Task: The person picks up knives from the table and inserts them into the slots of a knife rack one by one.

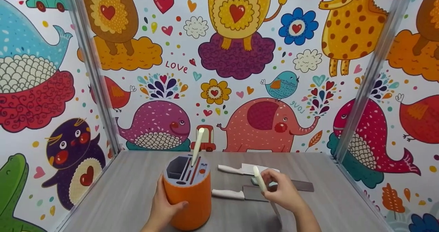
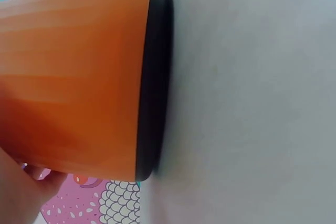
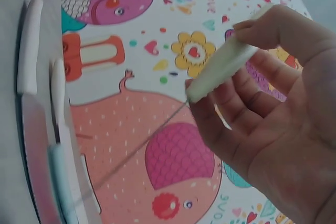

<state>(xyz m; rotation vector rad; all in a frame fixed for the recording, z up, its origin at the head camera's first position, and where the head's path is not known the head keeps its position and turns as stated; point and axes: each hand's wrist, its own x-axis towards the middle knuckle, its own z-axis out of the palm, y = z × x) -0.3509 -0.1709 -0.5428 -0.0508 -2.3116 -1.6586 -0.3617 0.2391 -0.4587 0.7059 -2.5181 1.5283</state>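
Observation:
An orange knife block (image 1: pixel 192 204) with a grey slotted top stands upright on the table. My left hand (image 1: pixel 163 204) grips its side, thumb across the front; in the left wrist view the block's black base (image 2: pixel 153 82) meets the tabletop. One knife with a cream handle (image 1: pixel 197 146) sticks up from a slot. To the right of the block, my right hand (image 1: pixel 283 192) pinches the cream handle of another knife (image 1: pixel 259 179) above the table. Its thin blade slants downward, seen nearly edge-on in the right wrist view.
Two broad-bladed knives with white handles, a nearer one (image 1: pixel 228 194) and a farther one (image 1: pixel 229 169), lie right of the block. A pale blue handle (image 3: pixel 62 182) lies beside them, and a dark blade (image 1: pixel 303 185) shows past my right hand. Printed panels (image 1: pixel 240 88) enclose the table.

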